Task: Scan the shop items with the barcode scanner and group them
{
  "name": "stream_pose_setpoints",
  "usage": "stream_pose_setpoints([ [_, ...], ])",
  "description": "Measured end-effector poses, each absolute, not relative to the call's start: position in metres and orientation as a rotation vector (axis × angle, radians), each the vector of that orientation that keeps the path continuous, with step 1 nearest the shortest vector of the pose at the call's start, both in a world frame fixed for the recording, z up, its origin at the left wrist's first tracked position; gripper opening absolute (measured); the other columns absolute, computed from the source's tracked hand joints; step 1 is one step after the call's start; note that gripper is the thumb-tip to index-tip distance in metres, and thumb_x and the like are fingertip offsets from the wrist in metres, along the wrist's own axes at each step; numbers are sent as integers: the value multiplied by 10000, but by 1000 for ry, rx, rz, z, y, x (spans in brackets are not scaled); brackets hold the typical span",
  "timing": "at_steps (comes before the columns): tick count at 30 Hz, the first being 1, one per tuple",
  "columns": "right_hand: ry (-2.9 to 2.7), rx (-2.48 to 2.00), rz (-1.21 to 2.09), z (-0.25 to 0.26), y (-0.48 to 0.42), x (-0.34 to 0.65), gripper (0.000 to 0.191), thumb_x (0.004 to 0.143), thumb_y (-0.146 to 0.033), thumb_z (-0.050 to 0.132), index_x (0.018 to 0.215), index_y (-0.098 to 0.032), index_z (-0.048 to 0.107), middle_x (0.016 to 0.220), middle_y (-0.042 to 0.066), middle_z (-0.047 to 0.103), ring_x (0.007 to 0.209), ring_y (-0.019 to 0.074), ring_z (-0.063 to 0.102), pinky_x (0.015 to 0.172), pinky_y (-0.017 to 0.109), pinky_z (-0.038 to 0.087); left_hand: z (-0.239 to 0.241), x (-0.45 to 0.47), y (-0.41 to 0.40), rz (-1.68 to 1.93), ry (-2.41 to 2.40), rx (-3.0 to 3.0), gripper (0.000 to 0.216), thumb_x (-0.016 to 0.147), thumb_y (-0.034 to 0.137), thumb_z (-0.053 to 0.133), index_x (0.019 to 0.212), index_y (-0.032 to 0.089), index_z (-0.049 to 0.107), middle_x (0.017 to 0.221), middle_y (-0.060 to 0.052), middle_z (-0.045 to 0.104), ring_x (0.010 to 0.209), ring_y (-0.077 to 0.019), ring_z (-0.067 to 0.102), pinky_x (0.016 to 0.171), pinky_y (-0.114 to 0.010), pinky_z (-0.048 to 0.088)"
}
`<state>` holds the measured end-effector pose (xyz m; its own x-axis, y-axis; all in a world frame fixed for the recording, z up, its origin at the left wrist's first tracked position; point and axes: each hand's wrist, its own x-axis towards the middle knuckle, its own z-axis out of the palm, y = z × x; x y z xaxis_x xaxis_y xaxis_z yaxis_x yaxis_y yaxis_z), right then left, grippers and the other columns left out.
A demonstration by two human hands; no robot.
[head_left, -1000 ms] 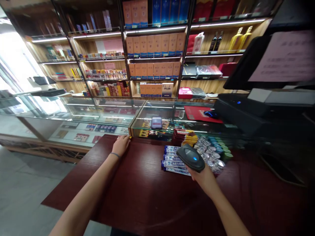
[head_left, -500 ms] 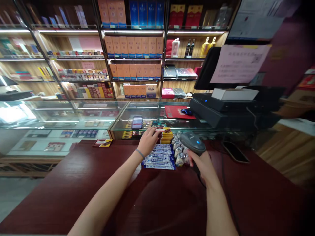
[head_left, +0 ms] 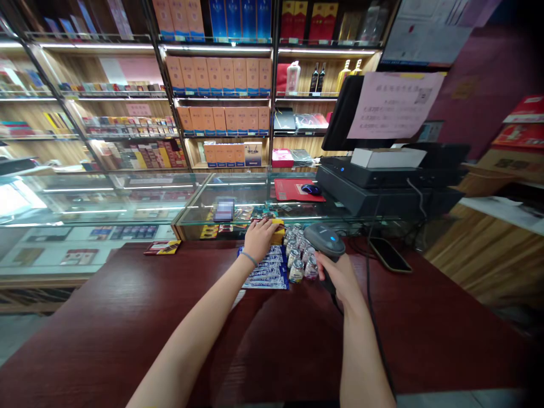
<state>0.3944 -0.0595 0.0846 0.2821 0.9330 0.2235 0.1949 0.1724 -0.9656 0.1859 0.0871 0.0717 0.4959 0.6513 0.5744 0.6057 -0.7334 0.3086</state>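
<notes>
- Two bare hands are working above a dark red counter [head_left: 161, 334].
- The left hand [head_left: 260, 238] is lying palm down over a stack of yellow packets [head_left: 278, 235], its fingers slightly apart; whether it is pinching a packet, I cannot tell, since the fingertips are partly hiding.
- A thin wristband [head_left: 249, 258] is circling the left wrist.
- The right hand [head_left: 340, 277] is wrapping its fingers around the handle of a black scanner [head_left: 325, 240], whose top is showing a blue light.
- The yellow packets are sitting near the counter's far edge, just behind blue-and-white packets [head_left: 270, 272] that are lying in an overlapping row.
- Small jars [head_left: 296, 258] with silvery lids are standing in rows between those packets and the scanner.
- One flat red-and-yellow packet [head_left: 162, 247] is lying well apart, on the left.
- A phone [head_left: 390, 254] is resting to the right of the scanner.
- Beyond, a glass case [head_left: 250, 195] is supporting a red mat [head_left: 293, 190].
</notes>
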Motion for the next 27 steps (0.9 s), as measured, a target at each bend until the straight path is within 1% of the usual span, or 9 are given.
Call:
stream_pose_setpoints([
  [4, -1181, -1284, 747, 87, -59, 389, 362, 852, -416, 684, 595, -223, 518, 463, -47, 500, 427, 121, 445, 501, 275, 364, 79, 175, 77, 1154, 949, 2623, 369, 925, 114, 500, 1212, 278, 664, 1286, -82, 694, 1348, -271, 536, 1224, -520, 239],
  [7, -1179, -1269, 737, 91, -60, 382, 366, 848, -411, 677, 579, -230, 507, 444, -42, 493, 428, 126, 449, 498, 277, 371, 80, 159, 66, 1442, 1050, 2420, 320, 944, 168, 523, 1218, 256, 663, 1261, -93, 700, 1291, -270, 580, 1220, -505, 244],
  [10, -1161, -1247, 744, 93, -61, 374, 358, 842, -410, 675, 574, -231, 518, 438, -35, 499, 429, 130, 454, 497, 279, 396, 74, 135, 59, 1733, 1322, 2075, 239, 952, 262, 556, 1162, 203, 654, 1165, -130, 706, 1167, -284, 629, 1115, -463, 386],
  [12, -1126, -1223, 743, 93, -60, 369, 306, 831, -410, 686, 621, -226, 562, 468, -33, 522, 445, 134, 473, 506, 280, 423, 68, 117, 56, 1833, 1353, 1827, 213, 960, 321, 557, 1127, 207, 623, 1078, -105, 701, 1062, -257, 654, 994, -394, 477],
  [16, -1106, -1174, 761, 91, -58, 358, 211, 822, -425, 704, 786, -221, 662, 599, 1, 627, 557, 167, 576, 573, 296, 497, 55, 79, 51, 1859, 1129, 1368, 271, 913, 406, 647, 1094, 220, 571, 1037, -53, 685, 983, -198, 672, 862, -295, 532],
  [19, -1145, -1162, 764, 88, -58, 346, 273, 782, -456, 751, 875, -203, 710, 802, 57, 730, 696, 200, 654, 666, 326, 545, 40, 51, 45, 1742, 964, 1074, 419, 845, 421, 729, 1172, 232, 548, 1134, -60, 687, 999, -186, 688, 832, -293, 562],
  [21, -1154, -1159, 797, 84, -59, 334, 335, 758, -485, 771, 917, -194, 726, 855, 69, 746, 679, 200, 657, 655, 338, 553, 28, 36, 41, 1686, 907, 945, 476, 812, 418, 765, 1196, 250, 539, 1183, -58, 683, 1019, -181, 692, 846, -311, 574],
  [24, -1244, -1150, 883, 76, -60, 313, 346, 796, -537, 719, 796, -191, 706, 697, 53, 702, 565, 187, 617, 579, 339, 535, 11, 21, 38, 1672, 864, 817, 445, 814, 398, 767, 1169, 262, 536, 1209, -49, 686, 1039, -166, 698, 913, -348, 571],
  [27, -1392, -1198, 921, 66, -61, 294, 335, 821, -504, 689, 673, -207, 644, 514, 7, 591, 454, 161, 537, 511, 318, 491, 2, 17, 38, 1651, 840, 695, 362, 850, 331, 734, 1141, 255, 532, 1178, -47, 705, 1014, -150, 713, 959, -362, 561],
])
